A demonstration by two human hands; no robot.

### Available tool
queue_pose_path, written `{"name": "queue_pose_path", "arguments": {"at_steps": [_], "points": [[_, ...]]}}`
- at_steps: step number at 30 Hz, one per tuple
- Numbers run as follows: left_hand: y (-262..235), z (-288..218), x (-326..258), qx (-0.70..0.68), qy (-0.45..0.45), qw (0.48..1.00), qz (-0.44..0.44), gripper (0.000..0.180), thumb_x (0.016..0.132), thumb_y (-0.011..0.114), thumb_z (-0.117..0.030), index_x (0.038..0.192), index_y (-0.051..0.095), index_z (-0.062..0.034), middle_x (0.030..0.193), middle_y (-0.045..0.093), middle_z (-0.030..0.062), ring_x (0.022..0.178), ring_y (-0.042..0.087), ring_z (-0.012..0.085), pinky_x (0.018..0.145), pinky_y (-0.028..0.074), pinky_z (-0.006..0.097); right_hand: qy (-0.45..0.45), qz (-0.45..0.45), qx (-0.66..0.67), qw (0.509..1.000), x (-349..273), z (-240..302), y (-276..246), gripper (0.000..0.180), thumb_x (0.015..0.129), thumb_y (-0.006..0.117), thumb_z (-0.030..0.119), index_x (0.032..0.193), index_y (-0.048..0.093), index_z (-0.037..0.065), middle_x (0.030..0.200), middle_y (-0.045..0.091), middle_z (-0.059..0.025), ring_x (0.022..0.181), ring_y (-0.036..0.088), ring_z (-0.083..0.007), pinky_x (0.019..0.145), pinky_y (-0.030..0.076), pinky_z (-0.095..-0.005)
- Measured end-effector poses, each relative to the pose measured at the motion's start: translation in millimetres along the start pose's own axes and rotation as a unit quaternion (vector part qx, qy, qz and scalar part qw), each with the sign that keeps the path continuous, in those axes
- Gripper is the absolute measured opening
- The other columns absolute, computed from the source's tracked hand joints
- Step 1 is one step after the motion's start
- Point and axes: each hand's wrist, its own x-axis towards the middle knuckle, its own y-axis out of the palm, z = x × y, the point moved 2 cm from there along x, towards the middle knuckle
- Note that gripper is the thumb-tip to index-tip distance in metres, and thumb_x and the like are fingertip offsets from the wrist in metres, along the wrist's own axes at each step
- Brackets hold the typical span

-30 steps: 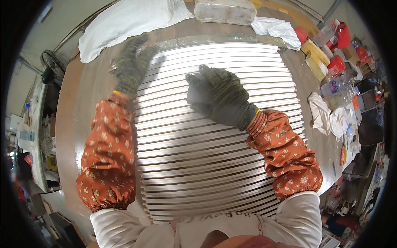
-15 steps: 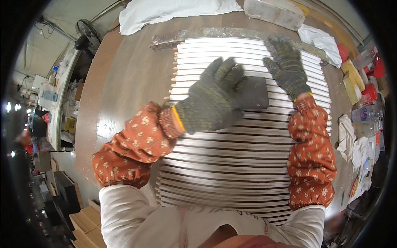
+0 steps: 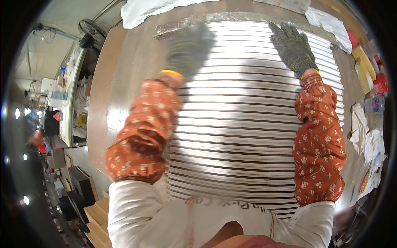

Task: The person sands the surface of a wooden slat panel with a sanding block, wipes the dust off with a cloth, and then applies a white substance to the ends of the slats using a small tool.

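Many slender white strips (image 3: 235, 136) lie side by side across the table, with dark lines between them. My right hand (image 3: 294, 47), in a dark green knitted glove, rests on the far right part of the strips, its fingers stretched and apart. Over the far left ends of the strips is my left hand (image 3: 190, 51), in a matching glove. Motion smears its fingers, and whatever may be beneath its palm is hidden. A long, scuffed bar (image 3: 244, 17) lies along the far edge of the strips.
The brown table (image 3: 128, 78) extends left of the strips. White cloth (image 3: 153, 9) lies at the far left and a crumpled white sheet (image 3: 331, 27) at the far right. Yellow blocks (image 3: 363, 71), rags (image 3: 359, 126) and a clear bottle (image 3: 374, 105) line the right edge. A fan (image 3: 89, 35) stands beyond.
My left hand has swept left and away from me across the strips. The dark flat block seen beside it earlier is out of sight. My right hand stays on the strips.
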Motion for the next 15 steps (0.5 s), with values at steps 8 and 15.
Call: {"name": "queue_pose_path", "arguments": {"at_steps": [8, 15], "points": [[16, -90, 41, 0.028, -0.029, 0.992, -0.117, 0.06, 0.094, 0.046, -0.048, 0.143, 0.037, -0.0149, 0.12, 0.056, 0.0217, 0.101, 0.06, 0.0402, 0.079, 0.047, 0.057, -0.012, -0.026, 0.014, 0.999, 5, 6, 4, 0.055, 0.101, 0.026, 0.048, 0.151, 0.024, 0.025, 0.156, 0.025, -0.0073, 0.144, 0.023, -0.0271, 0.117, 0.016, -0.0507], [69, 75, -1, -0.219, -0.069, 0.973, 0.037, 0.05, 0.095, 0.051, -0.031, 0.138, 0.043, -0.0082, 0.105, 0.062, 0.0154, 0.077, 0.062, 0.0275, 0.064, 0.052, 0.043, -0.018, -0.077, -0.007, 0.997, 12, 2, 14, 0.053, 0.102, 0.028, 0.045, 0.15, 0.025, 0.024, 0.153, 0.031, -0.009, 0.143, 0.026, -0.0282, 0.116, 0.019, -0.0492]]}}
